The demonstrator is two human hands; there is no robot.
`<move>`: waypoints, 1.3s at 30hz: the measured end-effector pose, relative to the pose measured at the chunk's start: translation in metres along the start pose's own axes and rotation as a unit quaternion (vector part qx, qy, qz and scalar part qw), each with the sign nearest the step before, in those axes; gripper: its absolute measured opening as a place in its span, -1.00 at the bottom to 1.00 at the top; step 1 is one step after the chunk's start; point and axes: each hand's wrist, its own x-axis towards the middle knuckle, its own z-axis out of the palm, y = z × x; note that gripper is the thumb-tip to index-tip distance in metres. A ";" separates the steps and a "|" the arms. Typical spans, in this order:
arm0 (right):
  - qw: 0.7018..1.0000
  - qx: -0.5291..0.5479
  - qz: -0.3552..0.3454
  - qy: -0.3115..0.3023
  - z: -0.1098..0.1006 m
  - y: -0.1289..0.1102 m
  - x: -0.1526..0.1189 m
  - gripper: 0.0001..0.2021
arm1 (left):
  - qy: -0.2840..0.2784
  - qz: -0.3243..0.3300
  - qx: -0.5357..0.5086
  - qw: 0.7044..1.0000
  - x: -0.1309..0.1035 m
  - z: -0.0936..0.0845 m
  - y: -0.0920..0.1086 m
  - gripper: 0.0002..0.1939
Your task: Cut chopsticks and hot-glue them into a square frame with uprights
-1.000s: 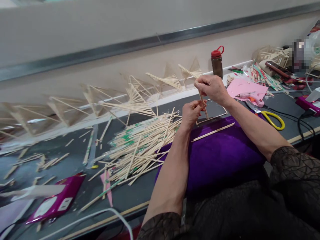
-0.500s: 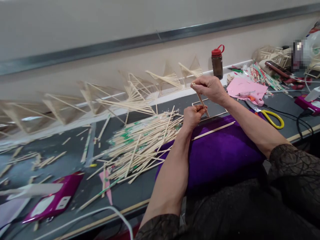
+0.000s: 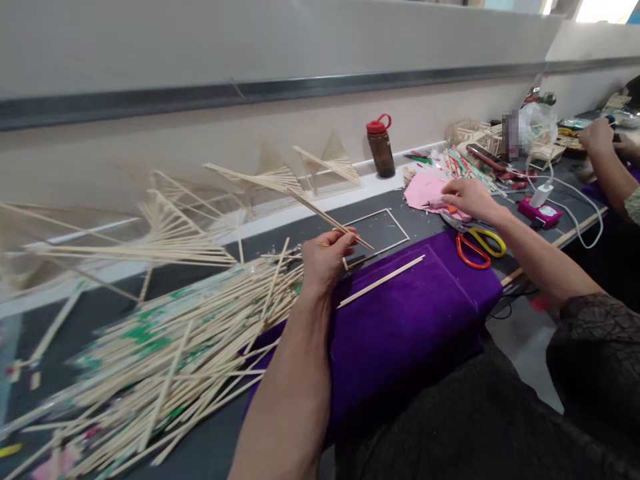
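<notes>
Between the thumb and fingers of my left hand (image 3: 327, 257) are thin wooden sticks (image 3: 320, 213), slanting up to the left. My right hand (image 3: 467, 198) is at the glue gun (image 3: 443, 202) lying on pink paper (image 3: 420, 189); its fingers are bent, and their grip on the gun is partly hidden. Beyond my left hand a thin rectangular stick frame (image 3: 399, 225) lies on the dark table. Loose sticks (image 3: 383, 281) rest on the purple cloth (image 3: 405, 333). Scissors (image 3: 473, 250) with yellow and red handles lie below my right wrist.
A large pile of sticks (image 3: 200, 347) covers the left of the table (image 3: 220, 440). Fan-shaped stick structures (image 3: 170, 233) stand along the wall. A red-capped bottle (image 3: 381, 150) is behind the frame. At right are a magenta box (image 3: 540, 212) with cables and another person's hand (image 3: 597, 138).
My right hand has left the sticks and moved right to the glue gun. My left hand still holds the sticks, now tilted further left. The view has turned to the right.
</notes>
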 end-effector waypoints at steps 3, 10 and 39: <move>0.988 -0.088 0.121 -0.049 0.001 0.053 -0.006 -0.67 | 0.004 -0.019 -0.013 1.000 -0.002 0.003 0.002 -0.75; 0.971 -0.074 0.182 -0.135 0.026 0.060 0.002 -0.59 | 0.003 -0.021 -0.002 1.000 0.000 0.002 -0.004 -0.73; 0.932 0.141 0.302 -0.143 0.022 0.061 0.012 -0.73 | 0.008 -0.014 0.010 1.000 -0.004 0.006 0.000 -0.73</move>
